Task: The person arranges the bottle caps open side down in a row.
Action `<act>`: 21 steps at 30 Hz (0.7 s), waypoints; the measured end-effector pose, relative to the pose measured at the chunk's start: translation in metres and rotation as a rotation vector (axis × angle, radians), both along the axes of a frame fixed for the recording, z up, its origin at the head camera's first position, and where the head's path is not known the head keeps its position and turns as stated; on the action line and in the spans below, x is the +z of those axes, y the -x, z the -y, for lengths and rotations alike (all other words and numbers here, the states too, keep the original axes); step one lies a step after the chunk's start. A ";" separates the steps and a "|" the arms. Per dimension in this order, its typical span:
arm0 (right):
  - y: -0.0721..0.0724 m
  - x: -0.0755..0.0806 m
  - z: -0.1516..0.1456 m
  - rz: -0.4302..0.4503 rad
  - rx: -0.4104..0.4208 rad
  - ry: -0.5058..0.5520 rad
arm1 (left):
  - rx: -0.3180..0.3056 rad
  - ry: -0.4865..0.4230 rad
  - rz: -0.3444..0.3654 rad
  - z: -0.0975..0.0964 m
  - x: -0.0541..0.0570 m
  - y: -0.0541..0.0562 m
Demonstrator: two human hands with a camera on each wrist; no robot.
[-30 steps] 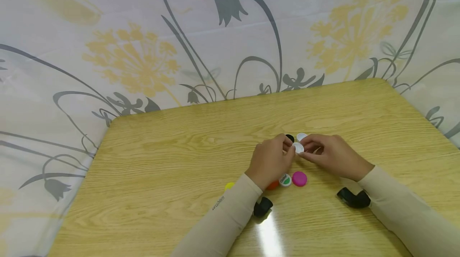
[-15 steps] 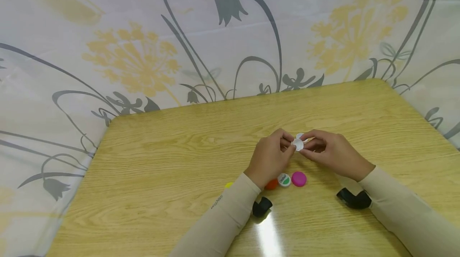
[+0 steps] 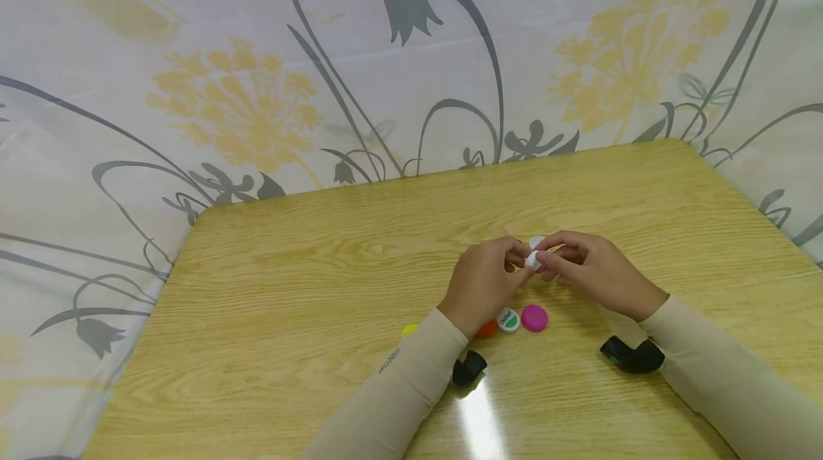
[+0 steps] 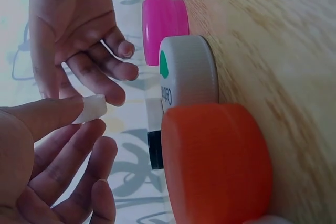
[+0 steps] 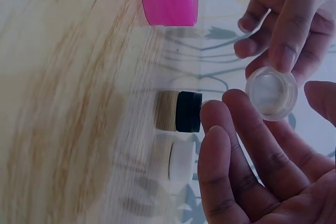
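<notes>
My left hand [image 3: 485, 274] pinches a small white bottle cap [image 5: 271, 94] between thumb and fingers, above the table. In the right wrist view its hollow inside faces the camera, and it looks translucent. My right hand [image 3: 588, 271] is right beside it, fingers loosely bent. One right fingertip seems to touch the cap's edge, while the right thumb stands apart from it in the right wrist view. Behind the hands lie another white cap [image 5: 182, 161] and a black cap [image 5: 188, 111]. Nearer are a pink cap [image 3: 534, 318], a white cap with green print [image 3: 509, 320] and an orange-red cap [image 3: 486, 329].
A yellow cap [image 3: 410, 330] shows partly beside the left sleeve. Black curved pieces sit at the wrists, one by the left sleeve [image 3: 418, 374] and one by the right sleeve [image 3: 714, 353]. A flower-patterned cloth [image 3: 360, 88] hangs behind the wooden table [image 3: 289, 288].
The pinched cap has turned from nearly face-on to more edge-on in the head view. My right thumb and fingers have shifted slightly around it. The caps on the table have stayed put.
</notes>
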State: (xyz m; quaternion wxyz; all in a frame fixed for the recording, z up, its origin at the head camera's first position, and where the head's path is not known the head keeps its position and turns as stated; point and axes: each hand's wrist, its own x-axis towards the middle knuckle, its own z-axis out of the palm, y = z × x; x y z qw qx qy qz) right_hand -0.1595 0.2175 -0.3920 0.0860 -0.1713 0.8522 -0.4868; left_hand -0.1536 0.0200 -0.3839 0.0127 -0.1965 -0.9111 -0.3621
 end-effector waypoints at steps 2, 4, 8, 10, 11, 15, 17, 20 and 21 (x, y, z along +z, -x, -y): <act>0.000 0.000 0.000 0.000 0.004 -0.005 | -0.006 0.020 -0.001 0.001 0.000 0.000; 0.000 0.000 0.000 -0.005 0.009 -0.010 | -0.010 0.032 -0.002 0.001 0.000 -0.001; -0.001 0.000 -0.001 -0.021 0.019 -0.004 | -0.013 0.034 0.001 0.001 -0.001 -0.001; 0.000 -0.001 -0.002 -0.030 0.019 -0.002 | -0.013 0.024 0.006 0.000 -0.001 -0.001; 0.000 -0.001 -0.002 -0.036 0.018 0.000 | -0.014 0.018 0.008 0.000 -0.002 -0.001; 0.001 0.000 -0.002 -0.056 0.003 -0.009 | -0.021 -0.005 0.008 0.001 -0.002 0.000; 0.000 0.001 -0.003 -0.064 -0.005 -0.012 | -0.027 -0.017 0.015 0.002 -0.002 0.000; 0.000 0.002 -0.004 -0.068 -0.013 -0.013 | -0.034 -0.035 0.024 0.002 -0.002 0.000; 0.000 0.003 -0.004 -0.070 -0.012 -0.012 | -0.035 -0.041 0.025 0.002 -0.002 0.000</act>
